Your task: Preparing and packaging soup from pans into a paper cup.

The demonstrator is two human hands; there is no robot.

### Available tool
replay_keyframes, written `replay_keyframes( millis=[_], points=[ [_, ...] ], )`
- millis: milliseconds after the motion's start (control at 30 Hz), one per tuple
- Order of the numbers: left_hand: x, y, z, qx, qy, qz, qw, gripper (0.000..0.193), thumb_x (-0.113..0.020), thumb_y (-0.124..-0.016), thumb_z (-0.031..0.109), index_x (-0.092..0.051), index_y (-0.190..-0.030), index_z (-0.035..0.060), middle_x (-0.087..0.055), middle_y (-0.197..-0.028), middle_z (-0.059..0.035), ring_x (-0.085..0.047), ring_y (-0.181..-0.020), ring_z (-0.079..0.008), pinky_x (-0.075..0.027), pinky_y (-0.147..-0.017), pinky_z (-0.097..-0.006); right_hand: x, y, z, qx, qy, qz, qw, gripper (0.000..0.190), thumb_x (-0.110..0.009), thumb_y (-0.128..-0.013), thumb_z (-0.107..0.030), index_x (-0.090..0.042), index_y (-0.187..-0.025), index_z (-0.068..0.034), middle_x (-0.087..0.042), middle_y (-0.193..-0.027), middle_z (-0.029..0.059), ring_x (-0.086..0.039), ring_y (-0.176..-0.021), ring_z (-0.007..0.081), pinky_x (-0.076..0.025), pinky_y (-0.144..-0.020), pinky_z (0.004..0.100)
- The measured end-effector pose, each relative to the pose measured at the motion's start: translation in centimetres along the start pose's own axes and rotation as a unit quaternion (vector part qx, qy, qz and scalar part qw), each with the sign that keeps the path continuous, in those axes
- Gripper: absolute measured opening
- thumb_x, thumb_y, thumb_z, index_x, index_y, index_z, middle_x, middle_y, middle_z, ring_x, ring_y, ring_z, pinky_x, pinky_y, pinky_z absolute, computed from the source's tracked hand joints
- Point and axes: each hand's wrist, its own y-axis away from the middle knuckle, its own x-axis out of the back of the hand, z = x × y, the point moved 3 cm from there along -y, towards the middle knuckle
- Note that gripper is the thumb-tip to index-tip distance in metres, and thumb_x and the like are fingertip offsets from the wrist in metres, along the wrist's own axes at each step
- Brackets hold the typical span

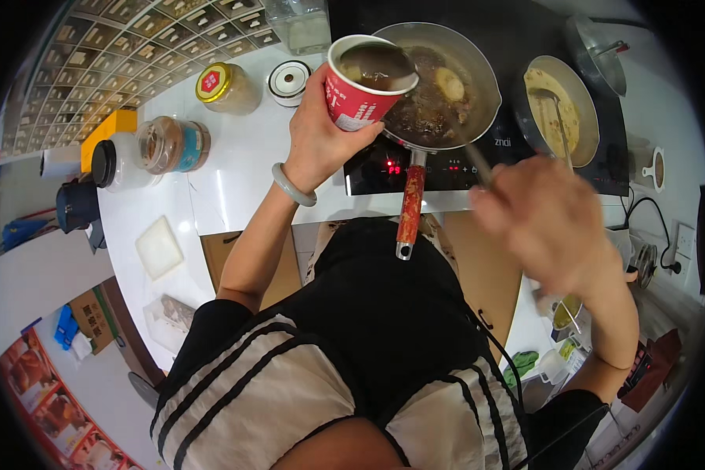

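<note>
My left hand (323, 126) grips a red-and-white paper cup (358, 106) bearing writing, tilted beside the near-left rim of a saucepan (486, 111). Dark broth shows at the cup's mouth, where what looks like a ladle bowl (382, 61) overlaps the rim. Blurred by motion, my right hand (540, 217) is closed around a metal ladle handle (476, 155) that slants up across the pan. Inside the pan is bubbling brown broth (423, 120) with a pale round piece of food (449, 84). The pan's worn red handle (410, 205) points towards me.
The saucepan stands on a black induction cooktop (440, 188) with lit red digits. At right, a second pan (593, 132) holds creamy yellow liquid and a ladle (561, 129). Jars (235, 94) and a white lidded container (291, 82) line the left counter, with a white board (160, 247) nearer me.
</note>
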Motion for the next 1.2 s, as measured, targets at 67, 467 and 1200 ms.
replay_keyframes(
  millis=[67,467,1200],
  points=[
    [0.1,0.3,-0.8,-0.015,0.030,0.034,0.999,0.088,-0.084,-0.062,0.028,-0.037,-0.131,0.0011,-0.059,-0.117,-0.0173,-0.061,-0.106,-0.0290,-0.050,-0.089,-0.0376,-1.3,0.4,-0.6,0.059,0.062,-0.042,0.995,0.027,-0.064,-0.078,-0.011,-0.064,-0.101,0.004,-0.063,-0.093,0.0159,-0.063,-0.078,0.0309,-0.053,-0.068,0.0391],
    [2.8,2.7,-1.0,0.024,0.035,0.083,0.996,0.082,-0.085,-0.064,0.017,-0.036,-0.128,0.0023,-0.057,-0.120,-0.0151,-0.059,-0.109,-0.0255,-0.049,-0.090,-0.0352,-15.3,5.5,8.5,-0.072,0.127,0.028,0.989,0.042,-0.067,-0.068,-0.008,-0.059,-0.109,-0.004,-0.059,-0.093,0.0106,-0.062,-0.080,0.0246,-0.050,-0.074,0.0345],
    [0.2,4.1,-3.3,0.022,0.036,0.022,0.999,0.088,-0.085,-0.063,0.022,-0.036,-0.133,-0.0013,-0.059,-0.118,-0.0170,-0.061,-0.106,-0.0263,-0.050,-0.090,-0.0356,-3.3,6.0,6.3,-0.493,-0.387,0.312,0.714,0.024,-0.059,-0.094,-0.019,-0.064,-0.101,0.004,-0.067,-0.092,0.0118,-0.066,-0.069,0.0161,-0.055,-0.066,0.0285]
  ],
)
